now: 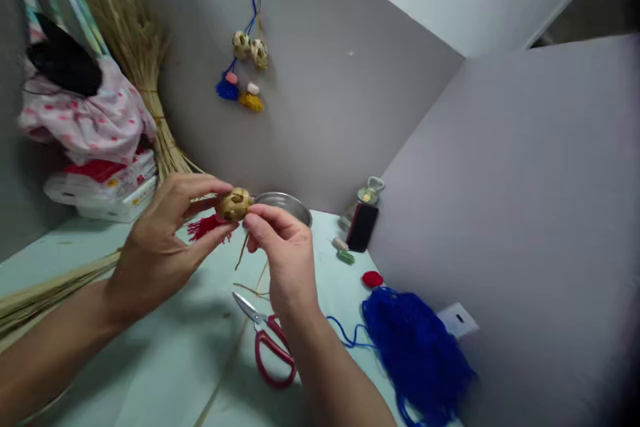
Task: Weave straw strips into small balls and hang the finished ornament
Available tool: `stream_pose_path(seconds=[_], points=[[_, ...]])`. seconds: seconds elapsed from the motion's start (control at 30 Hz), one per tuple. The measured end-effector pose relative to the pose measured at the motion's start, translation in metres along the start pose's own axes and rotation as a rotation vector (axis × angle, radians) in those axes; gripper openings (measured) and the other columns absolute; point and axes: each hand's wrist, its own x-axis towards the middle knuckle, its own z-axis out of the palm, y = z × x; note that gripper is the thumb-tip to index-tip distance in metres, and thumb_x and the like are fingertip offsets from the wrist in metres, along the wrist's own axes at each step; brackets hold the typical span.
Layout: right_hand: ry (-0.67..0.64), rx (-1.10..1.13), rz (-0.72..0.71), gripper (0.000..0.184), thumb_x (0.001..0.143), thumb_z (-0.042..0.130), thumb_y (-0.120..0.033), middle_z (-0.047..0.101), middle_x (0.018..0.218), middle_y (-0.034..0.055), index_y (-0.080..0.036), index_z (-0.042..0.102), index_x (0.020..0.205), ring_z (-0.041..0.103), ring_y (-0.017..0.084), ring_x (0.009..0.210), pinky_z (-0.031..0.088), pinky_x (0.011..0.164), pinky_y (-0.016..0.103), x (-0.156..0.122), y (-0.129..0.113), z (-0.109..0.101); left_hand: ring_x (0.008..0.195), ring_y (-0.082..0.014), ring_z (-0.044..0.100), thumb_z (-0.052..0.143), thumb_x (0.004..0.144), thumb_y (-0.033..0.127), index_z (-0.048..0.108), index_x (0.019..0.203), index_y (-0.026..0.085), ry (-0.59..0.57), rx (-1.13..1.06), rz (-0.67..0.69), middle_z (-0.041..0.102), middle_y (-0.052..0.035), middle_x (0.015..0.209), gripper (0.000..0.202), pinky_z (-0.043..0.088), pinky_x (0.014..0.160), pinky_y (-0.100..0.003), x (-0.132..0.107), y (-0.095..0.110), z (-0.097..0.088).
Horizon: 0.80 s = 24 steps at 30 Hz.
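A small woven straw ball [235,205] is pinched between the thumb and fingers of my left hand [167,243], held above the table. Close against its right side, the thumb and forefinger of my right hand [283,243] press together on a thin brown cord [242,252] whose end dangles below. Behind my left fingers shows a red yarn tassel [203,227], partly hidden; whether it joins the ball I cannot tell. Scissors with red handles [275,347] lie on the table beside my right wrist, which covers part of them.
A metal bowl [285,200] stands behind my right hand. Blue yarn [415,353] is heaped at the right near a phone [363,227] leaning upright. Straw bundles [135,47] and stacked packs [115,193] are at the left. Tasselled ball ornaments [241,45] hang on the wall.
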Motion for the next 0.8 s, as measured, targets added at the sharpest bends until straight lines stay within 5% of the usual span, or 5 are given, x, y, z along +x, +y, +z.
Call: stream_pose_path(seconds=[0.17, 0.33, 0.8], points=[[-0.002, -0.076, -0.091, 0.012, 0.085, 0.085, -0.033, 0.072, 0.080, -0.0018, -0.022, 0.085, 0.090, 0.059, 0.014, 0.071, 0.054, 0.072, 0.030, 0.000, 0.001, 0.000, 0.123, -0.0166, 0.071, 0.077, 0.100, 0.022, 0.070, 0.134, 0.035, -0.022, 0.005, -0.004, 0.066, -0.0009, 0.130, 0.037, 0.068, 0.108, -0.029, 0.002, 0.005, -0.001], [0.009, -0.234, -0.270, 0.011, 0.093, 0.078, -0.032, 0.078, 0.099, 0.0026, -0.024, 0.086, 0.096, 0.070, 0.019, 0.092, 0.059, 0.088, 0.034, 0.000, 0.004, -0.002, 0.121, -0.0166, 0.075, 0.083, 0.096, 0.031, 0.071, 0.129, 0.032, -0.030, -0.126, -0.181, 0.069, -0.0008, 0.129, 0.035, 0.069, 0.107, -0.028, 0.002, 0.007, 0.005], [0.013, -0.279, -0.279, 0.007, 0.090, 0.080, -0.028, 0.078, 0.088, -0.0002, -0.022, 0.077, 0.091, 0.071, 0.015, 0.078, 0.060, 0.075, 0.028, 0.005, -0.002, -0.009, 0.131, -0.0274, 0.076, 0.088, 0.090, 0.044, 0.071, 0.128, 0.027, -0.146, -0.383, -0.556, 0.077, -0.0087, 0.141, 0.045, 0.071, 0.098, -0.034, 0.009, 0.015, 0.004]])
